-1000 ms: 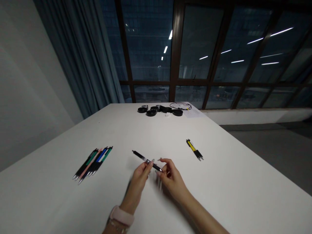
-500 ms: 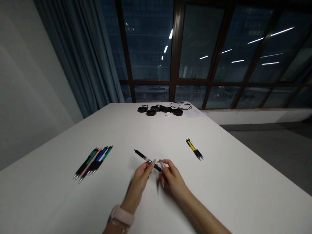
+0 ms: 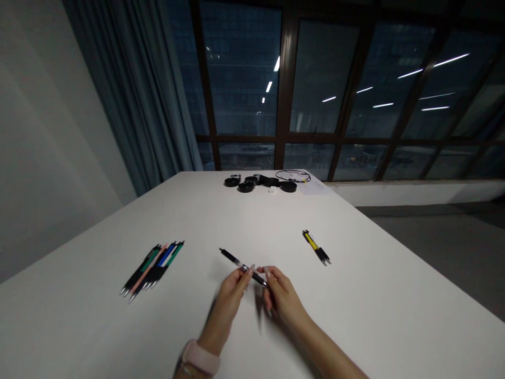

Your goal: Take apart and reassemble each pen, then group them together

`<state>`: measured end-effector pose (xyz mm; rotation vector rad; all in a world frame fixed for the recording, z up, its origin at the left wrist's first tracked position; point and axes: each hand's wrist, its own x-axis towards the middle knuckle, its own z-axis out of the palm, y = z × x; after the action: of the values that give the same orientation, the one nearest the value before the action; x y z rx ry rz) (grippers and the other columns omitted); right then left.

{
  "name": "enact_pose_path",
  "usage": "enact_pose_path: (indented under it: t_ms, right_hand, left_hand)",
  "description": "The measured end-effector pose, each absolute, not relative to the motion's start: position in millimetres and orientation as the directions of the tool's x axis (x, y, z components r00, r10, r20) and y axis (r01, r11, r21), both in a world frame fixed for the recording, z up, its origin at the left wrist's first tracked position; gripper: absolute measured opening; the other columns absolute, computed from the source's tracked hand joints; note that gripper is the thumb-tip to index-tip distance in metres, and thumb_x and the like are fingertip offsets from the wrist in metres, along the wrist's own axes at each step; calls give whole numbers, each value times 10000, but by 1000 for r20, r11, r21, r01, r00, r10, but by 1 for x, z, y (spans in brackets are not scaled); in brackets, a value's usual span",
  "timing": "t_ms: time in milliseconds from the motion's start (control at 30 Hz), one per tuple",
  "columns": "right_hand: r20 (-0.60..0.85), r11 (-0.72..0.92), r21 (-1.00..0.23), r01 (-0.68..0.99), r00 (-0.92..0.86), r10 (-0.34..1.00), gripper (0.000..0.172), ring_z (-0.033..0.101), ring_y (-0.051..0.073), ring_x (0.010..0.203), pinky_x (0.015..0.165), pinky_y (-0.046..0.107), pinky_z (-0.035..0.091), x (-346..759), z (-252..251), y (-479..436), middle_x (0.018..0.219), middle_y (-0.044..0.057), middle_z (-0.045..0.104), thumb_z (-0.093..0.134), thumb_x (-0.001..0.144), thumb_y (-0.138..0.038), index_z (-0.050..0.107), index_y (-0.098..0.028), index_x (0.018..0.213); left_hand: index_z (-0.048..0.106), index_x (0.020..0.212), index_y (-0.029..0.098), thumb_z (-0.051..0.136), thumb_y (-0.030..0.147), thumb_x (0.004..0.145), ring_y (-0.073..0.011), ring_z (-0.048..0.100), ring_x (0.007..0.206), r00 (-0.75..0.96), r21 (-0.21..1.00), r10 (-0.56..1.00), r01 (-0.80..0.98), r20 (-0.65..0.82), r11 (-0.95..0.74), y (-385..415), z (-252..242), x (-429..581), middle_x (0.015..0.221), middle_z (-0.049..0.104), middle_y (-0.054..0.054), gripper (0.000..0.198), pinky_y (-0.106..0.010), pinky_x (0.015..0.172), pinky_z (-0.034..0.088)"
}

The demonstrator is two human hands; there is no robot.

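Black pen: one, being held aslant over the near middle of the desk; its push end is pointing away and to the left, its tip is pointing toward the right hand; a pale band is showing near its middle
Left hand: fingers are pinching the pen near its middle, thumb lying on top; a pale pink wristband is circling the wrist
Right hand: fingers are curling around the tip end, just beside the left fingers; whether they are pressing on the pen or only standing close, cannot tell
Left pen group: several, lying side by side on the desk, well apart from the hands; green, pink, blue, white and black are showing, silver tips are facing the near side
Right pen group: a small set, lying close together; yellow, white and black are showing, tips are facing the near side
Far end of desk: black round items are lying clustered; a dark looped cable is lying beside them, near a white sheet
Backdrop: blue curtain is hanging at left, beside dark-framed windows
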<state>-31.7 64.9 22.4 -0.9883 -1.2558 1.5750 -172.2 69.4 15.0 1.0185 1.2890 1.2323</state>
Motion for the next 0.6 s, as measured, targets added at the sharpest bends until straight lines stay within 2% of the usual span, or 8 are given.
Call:
enact_pose_path:
  t_ms: [167, 300, 400, 500, 600]
  right_hand:
    - [-26, -68, -983, -173, -235, 972, 637, 299, 66, 345, 376, 194, 211, -29, 27, 68, 437, -103, 482, 623, 684, -682, 541, -163, 1043]
    - [-14, -47, -985, -168, -198, 980, 579, 278, 58, 366, 393, 194, 210, -28, 31, 68, 450, -105, 473, 649, 691, -634, 561, -161, 1013]
    - [19, -13, -984, -177, -174, 985, 576, 318, 64, 392, 414, 193, 244, -29, 30, 67, 454, -109, 456, 669, 682, -629, 565, -160, 1000]
    - [-3, -39, -983, -179, -198, 980, 579, 330, 70, 372, 400, 196, 246, -30, 27, 66, 426, -113, 427, 606, 721, -677, 558, -164, 985]
    - [-62, -113, -978, -173, -276, 959, 629, 295, 77, 317, 357, 203, 201, -30, 22, 66, 377, -119, 401, 514, 747, -738, 541, -167, 1009]
  left_hand:
    - [575, 736, 172, 687, 717, 555, -92, 328, 531, -119, 988, 984, -95, -129, 118, 69, 18, -171, 574, 399, 73, 585, -229, 509, 253]
    - [551, 720, 173, 678, 720, 565, -84, 309, 523, -134, 988, 983, -106, -124, 110, 70, 16, -171, 561, 363, 85, 583, -222, 504, 249]
    - [544, 710, 175, 668, 724, 577, -82, 303, 512, -139, 988, 982, -107, -125, 111, 70, 13, -172, 554, 350, 89, 579, -223, 493, 234]
    - [574, 736, 169, 676, 692, 603, -84, 316, 515, -117, 989, 987, -105, -112, 100, 70, 14, -170, 559, 379, 81, 549, -226, 500, 240]
    - [601, 696, 177, 703, 690, 553, -100, 337, 515, -104, 991, 990, -101, -95, 84, 69, 20, -166, 515, 374, 77, 542, -237, 498, 240]
